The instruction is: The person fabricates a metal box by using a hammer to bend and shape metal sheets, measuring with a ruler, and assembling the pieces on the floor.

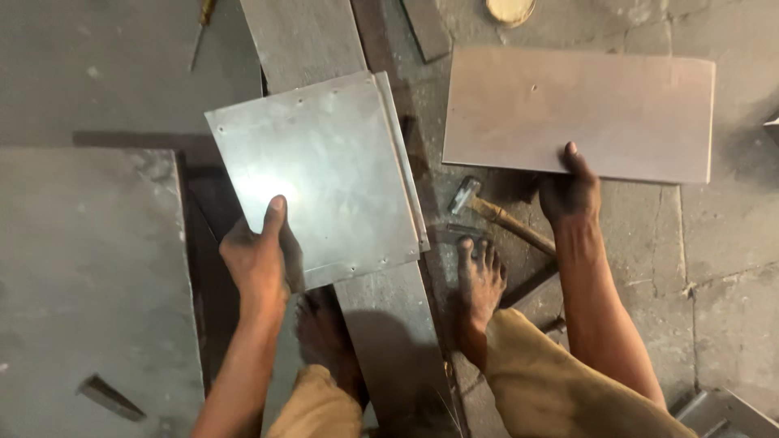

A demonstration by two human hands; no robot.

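My left hand [258, 258] grips the near edge of a shiny, roughly square metal sheet [324, 174], thumb on top, fingers closed underneath; the sheet is rotated slightly, its folded edge on the right running away from me. My right hand [570, 191] presses closed on the near edge of a dull rectangular plate [580, 109], lying crosswise on the floor [722, 268]. A hammer [499, 215] lies between, by my bare foot [480, 280].

A single head-worn camera looks almost straight down, from close above, at the floor [730, 243]; the wearer's own forearms and feet enter from the bottom edge.
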